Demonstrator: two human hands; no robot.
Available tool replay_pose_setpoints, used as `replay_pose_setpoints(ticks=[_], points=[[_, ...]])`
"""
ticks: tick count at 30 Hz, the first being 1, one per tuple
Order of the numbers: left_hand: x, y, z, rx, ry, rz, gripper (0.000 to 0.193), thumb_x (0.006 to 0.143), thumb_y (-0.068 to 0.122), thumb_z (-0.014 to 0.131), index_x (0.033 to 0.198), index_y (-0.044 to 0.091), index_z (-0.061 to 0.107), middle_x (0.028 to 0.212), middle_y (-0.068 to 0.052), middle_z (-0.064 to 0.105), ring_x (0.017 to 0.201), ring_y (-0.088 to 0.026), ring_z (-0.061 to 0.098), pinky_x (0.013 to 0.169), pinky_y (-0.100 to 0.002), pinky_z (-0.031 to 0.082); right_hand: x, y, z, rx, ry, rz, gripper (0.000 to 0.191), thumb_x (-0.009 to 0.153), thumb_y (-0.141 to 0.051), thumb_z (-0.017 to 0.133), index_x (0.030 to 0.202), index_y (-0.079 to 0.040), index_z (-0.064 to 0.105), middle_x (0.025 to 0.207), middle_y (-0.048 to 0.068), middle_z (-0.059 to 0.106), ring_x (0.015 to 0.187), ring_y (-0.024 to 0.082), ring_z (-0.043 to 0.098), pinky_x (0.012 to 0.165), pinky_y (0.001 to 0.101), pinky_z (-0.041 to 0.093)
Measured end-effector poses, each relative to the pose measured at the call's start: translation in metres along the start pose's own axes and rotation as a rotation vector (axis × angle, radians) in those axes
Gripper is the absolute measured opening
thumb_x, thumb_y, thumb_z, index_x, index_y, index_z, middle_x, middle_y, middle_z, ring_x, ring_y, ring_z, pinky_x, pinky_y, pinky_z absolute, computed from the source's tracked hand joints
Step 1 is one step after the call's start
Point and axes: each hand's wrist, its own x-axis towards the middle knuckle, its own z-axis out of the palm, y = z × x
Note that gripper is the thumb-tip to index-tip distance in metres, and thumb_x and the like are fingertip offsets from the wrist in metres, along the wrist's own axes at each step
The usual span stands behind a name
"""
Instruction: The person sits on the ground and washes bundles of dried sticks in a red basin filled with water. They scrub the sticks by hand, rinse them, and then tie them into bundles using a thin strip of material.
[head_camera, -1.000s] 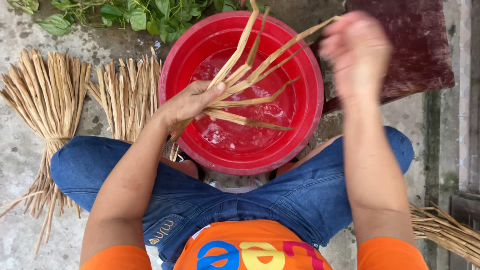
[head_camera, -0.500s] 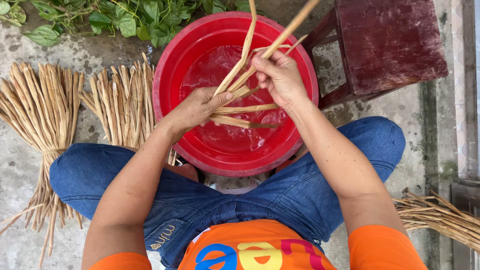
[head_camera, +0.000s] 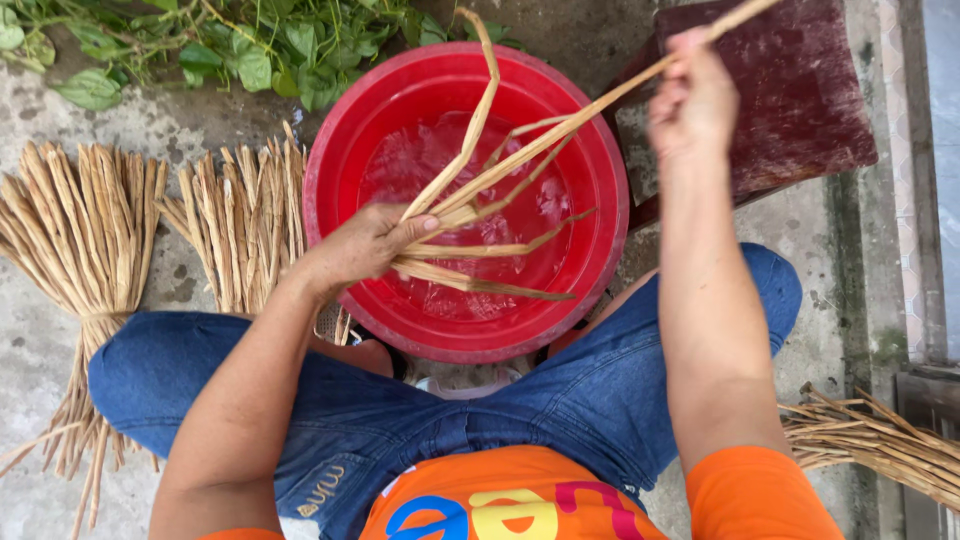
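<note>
I sit over a red plastic basin (head_camera: 345, 130) that holds water. My left hand (head_camera: 362, 247) grips the base of a bunch of tan reed stalks (head_camera: 470, 190) fanned out over the basin. My right hand (head_camera: 694, 103) is raised at the upper right, closed on one long stalk (head_camera: 590, 110) that runs down to the bunch in my left hand. Several other stalks point across the water, one curling upward.
Two tied bundles of dry reeds lie on the concrete at left (head_camera: 85, 240) and beside the basin (head_camera: 245, 220). A dark red wooden stool (head_camera: 800, 110) stands at the upper right. Loose reeds (head_camera: 880, 445) lie at the lower right. Green leaves (head_camera: 250, 45) along the top.
My right hand came down to the bunch half a second ago and has now lifted up and to the right, drawing one stalk out. My left hand stayed over the basin.
</note>
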Motion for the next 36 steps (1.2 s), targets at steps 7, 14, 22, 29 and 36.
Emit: replay_pose_setpoints(ticks=[7,14,22,29,36], points=[[0.005,-0.008,-0.008,0.279,0.033,-0.028,0.053,0.102,0.048,0.048,0.124,0.005,0.069,0.079,-0.012,0.072,0.069,-0.024,0.072,0.065,-0.041,0.059,-0.013,-0.010,-0.002,0.087,0.020,-0.258,0.031,0.102,-0.020,0.067,0.130,-0.008,0.063,0.097,0.014,0.077,0.068,0.015,0.068,0.059,0.0289,0.057],[0.016,0.002,0.014,0.383,-0.052,0.103,0.054,0.103,0.051,0.044,0.114,0.006,0.071,0.068,-0.018,0.069,0.062,-0.025,0.073,0.067,-0.044,0.057,-0.121,0.056,0.073,-0.326,-0.739,0.511,0.035,0.099,-0.011,0.067,0.133,-0.003,0.065,0.105,0.016,0.075,0.067,0.008,0.068,0.055,0.0189,0.054],[0.010,-0.005,0.010,0.334,-0.025,0.105,0.053,0.101,0.049,0.044,0.121,0.007,0.068,0.067,-0.016,0.069,0.059,-0.026,0.072,0.064,-0.042,0.057,-0.088,0.050,0.070,-0.183,-0.323,0.262,0.015,0.100,-0.008,0.065,0.106,0.002,0.074,0.084,0.016,0.076,0.058,0.013,0.070,0.049,0.0208,0.058],[0.003,-0.007,-0.002,0.305,-0.021,0.034,0.049,0.105,0.046,0.049,0.115,0.003,0.071,0.069,-0.015,0.070,0.062,-0.021,0.070,0.064,-0.039,0.056,-0.032,0.013,0.030,0.022,-0.194,0.094,0.019,0.103,-0.010,0.066,0.111,0.007,0.071,0.088,0.016,0.076,0.065,0.013,0.071,0.057,0.0210,0.060],[-0.001,-0.009,-0.013,-0.178,0.121,-0.129,0.049,0.097,0.050,0.049,0.123,0.012,0.067,0.077,-0.006,0.073,0.058,-0.013,0.063,0.047,-0.029,0.052,-0.018,-0.023,0.011,0.196,-0.122,-0.154,0.014,0.106,-0.005,0.064,0.111,0.007,0.068,0.099,0.021,0.075,0.082,0.024,0.076,0.077,0.0316,0.067]])
